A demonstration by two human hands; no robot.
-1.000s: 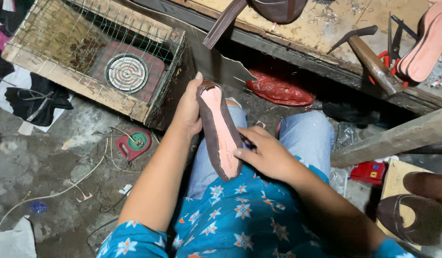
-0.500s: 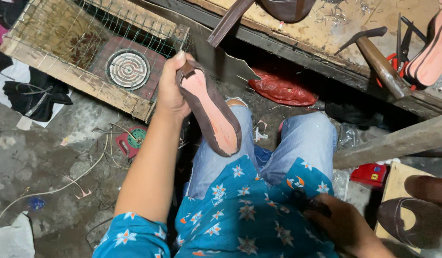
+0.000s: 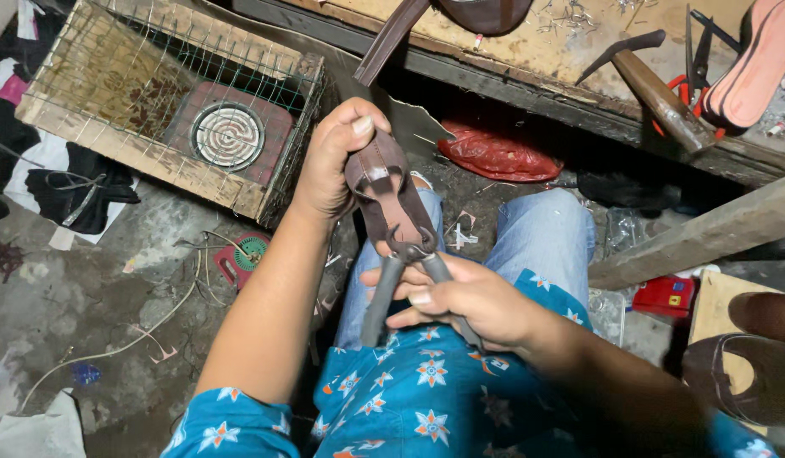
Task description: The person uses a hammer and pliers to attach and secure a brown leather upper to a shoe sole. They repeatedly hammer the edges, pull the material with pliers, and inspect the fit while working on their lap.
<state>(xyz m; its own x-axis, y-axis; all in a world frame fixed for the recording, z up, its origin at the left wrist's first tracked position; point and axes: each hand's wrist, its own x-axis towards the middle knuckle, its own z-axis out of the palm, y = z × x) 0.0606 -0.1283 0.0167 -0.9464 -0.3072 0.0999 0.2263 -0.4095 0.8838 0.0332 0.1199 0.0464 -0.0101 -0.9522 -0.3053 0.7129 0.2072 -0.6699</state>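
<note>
The left hand is clenched around the top of a brown shoe upper, held above the knees. Just below, the right hand squeezes the 2 handles of pliers — their tip seemingly biting the upper's lower edge. A wire-covered wooden crate sits to the left.

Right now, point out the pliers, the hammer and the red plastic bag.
pliers (image 3: 414,276), head view, on the handles near the pivot.
hammer (image 3: 659,97), head view, on the wooden handle.
red plastic bag (image 3: 498,155), head view, on its crumpled middle.
</note>
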